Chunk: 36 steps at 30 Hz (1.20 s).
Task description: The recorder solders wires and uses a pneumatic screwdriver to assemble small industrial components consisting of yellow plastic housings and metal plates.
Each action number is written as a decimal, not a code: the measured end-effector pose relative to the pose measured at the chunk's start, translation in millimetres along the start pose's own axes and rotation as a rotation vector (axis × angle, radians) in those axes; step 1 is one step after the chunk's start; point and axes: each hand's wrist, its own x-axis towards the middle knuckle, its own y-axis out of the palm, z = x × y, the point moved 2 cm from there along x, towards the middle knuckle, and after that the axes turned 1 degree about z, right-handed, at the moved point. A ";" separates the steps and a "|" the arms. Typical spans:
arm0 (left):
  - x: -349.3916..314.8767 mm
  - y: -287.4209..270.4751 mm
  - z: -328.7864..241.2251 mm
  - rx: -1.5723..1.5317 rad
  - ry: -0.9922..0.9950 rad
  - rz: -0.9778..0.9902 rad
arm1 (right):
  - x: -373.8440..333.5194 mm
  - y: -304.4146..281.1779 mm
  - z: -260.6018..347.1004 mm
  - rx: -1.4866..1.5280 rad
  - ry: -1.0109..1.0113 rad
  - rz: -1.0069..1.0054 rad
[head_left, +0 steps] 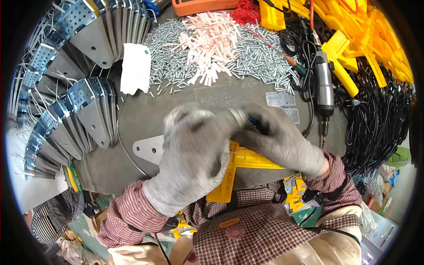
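Note:
Both of my hands wear grey knit gloves and meet over the middle of the bench, smeared by motion. My left hand [192,143] is closed, its fingertips reaching to the right hand; what it grips is hidden. Fingers curled, my right hand [280,139] pinches at the same spot, where a small bit of blue shows between the gloves. Under the hands lies a yellow plastic part [254,159] with one arm toward me and one to the right. A flat grey metal bracket [148,149] with holes sticks out from beneath my left hand.
Nested metal brackets [95,106] with wires line the left. Screws [170,55] and pale pink plugs [210,44] are heaped at the back. A power screwdriver [324,84] lies right, beside yellow parts [340,57] and black cables [375,115]. A white paper piece [135,68] lies back left.

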 end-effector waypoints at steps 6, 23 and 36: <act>-17.4 16.3 7.6 -0.750 -0.360 -0.182 | -4.9 0.5 11.4 -0.300 -0.242 -0.160; -6.0 10.3 25.1 -0.566 -0.170 -0.083 | -7.3 -4.0 16.3 -0.584 -0.352 -0.066; -30.4 -38.6 37.7 -0.376 -0.195 -0.149 | 14.9 -2.8 -12.5 0.212 0.060 -0.051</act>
